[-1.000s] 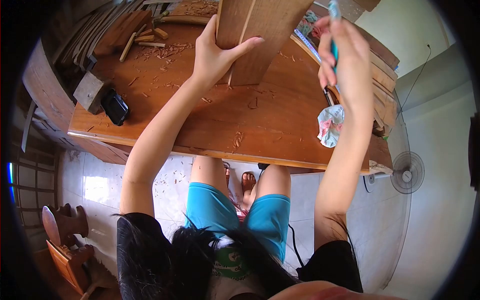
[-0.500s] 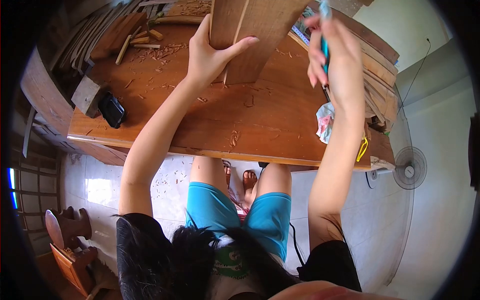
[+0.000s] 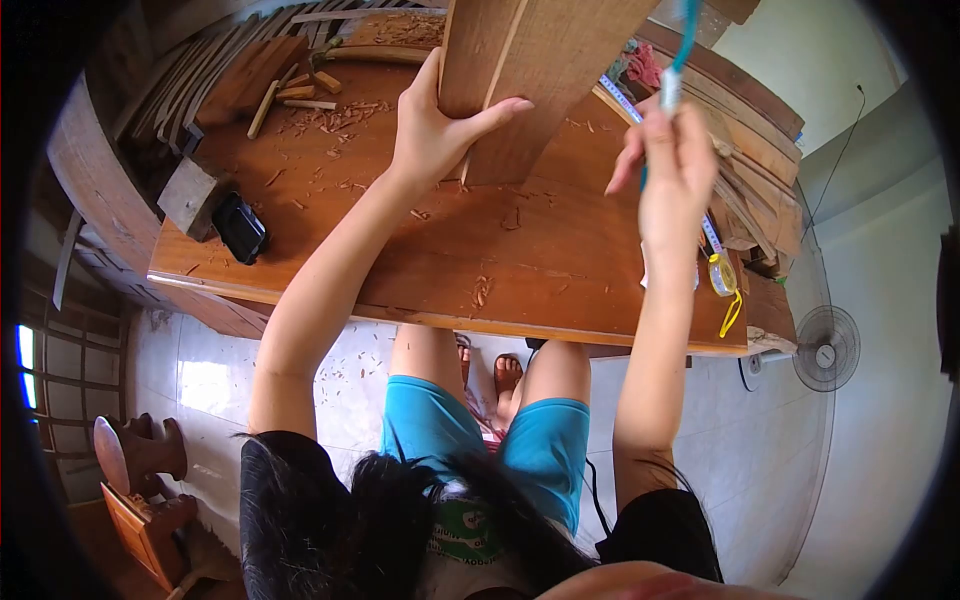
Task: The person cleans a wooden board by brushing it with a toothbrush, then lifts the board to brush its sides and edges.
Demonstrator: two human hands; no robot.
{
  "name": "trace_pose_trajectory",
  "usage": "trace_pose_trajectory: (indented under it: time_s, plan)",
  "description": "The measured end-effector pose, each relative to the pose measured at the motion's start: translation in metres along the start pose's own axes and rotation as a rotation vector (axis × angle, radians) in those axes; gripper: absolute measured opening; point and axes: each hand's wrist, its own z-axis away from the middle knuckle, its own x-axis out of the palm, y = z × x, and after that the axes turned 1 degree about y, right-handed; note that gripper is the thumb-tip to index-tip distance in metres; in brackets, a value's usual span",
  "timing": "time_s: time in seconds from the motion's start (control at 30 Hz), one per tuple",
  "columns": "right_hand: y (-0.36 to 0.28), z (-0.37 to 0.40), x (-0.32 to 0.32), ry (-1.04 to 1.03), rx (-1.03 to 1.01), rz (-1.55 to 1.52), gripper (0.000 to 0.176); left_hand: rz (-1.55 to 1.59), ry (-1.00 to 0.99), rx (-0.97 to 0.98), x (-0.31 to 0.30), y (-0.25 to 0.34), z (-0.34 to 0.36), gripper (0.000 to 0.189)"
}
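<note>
My left hand [image 3: 440, 135] is wrapped round the near side of a thick wooden board [image 3: 550, 75], its thumb across the face. The board stands tilted on the table, marked by a pale lengthwise line, and its top runs out of view. To the right, my right hand [image 3: 678, 165] grips a slim teal tool with a white section [image 3: 671, 92] that points up and away; I cannot tell its exact kind. Under that forearm lies a tape measure [image 3: 722, 274] with a yellow strap, its blade drawn out along the table. A scrap of white paper is mostly hidden by the forearm.
Reddish shavings [image 3: 345, 118] are scattered over the brown table [image 3: 420, 270]. At its left edge sit a wooden block [image 3: 194, 198] and a black tray [image 3: 240, 228]. Wood strips [image 3: 755, 130] are stacked at right, planks [image 3: 250, 80] at back left. A fan [image 3: 826, 347] stands beyond.
My right hand has moved slightly down, and the teal tool now shows farther above it. The tape measure case has come into view from behind my forearm. My left hand keeps its hold.
</note>
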Motion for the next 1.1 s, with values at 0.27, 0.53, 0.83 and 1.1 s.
trace_pose_trajectory:
  time_s: [0.27,0.53,0.83,1.1]
  plan:
    - [-0.041,-0.047,-0.007,-0.114,-0.264,0.379,0.018,0.009,-0.037,0.005,-0.002,0.000,0.001,0.056]
    - [-0.019,-0.034,-0.014,-0.273,-0.127,0.546,0.011,0.069,-0.032,-0.086,-0.002,0.000,-0.001,0.054]
    - [-0.004,-0.032,-0.029,-0.383,-0.059,0.457,0.012,0.075,-0.023,-0.041,-0.002,-0.005,-0.002,0.055]
    - [-0.014,-0.048,-0.021,-0.013,-0.184,0.301,0.018,0.074,-0.025,-0.134,-0.002,0.002,-0.001,0.054]
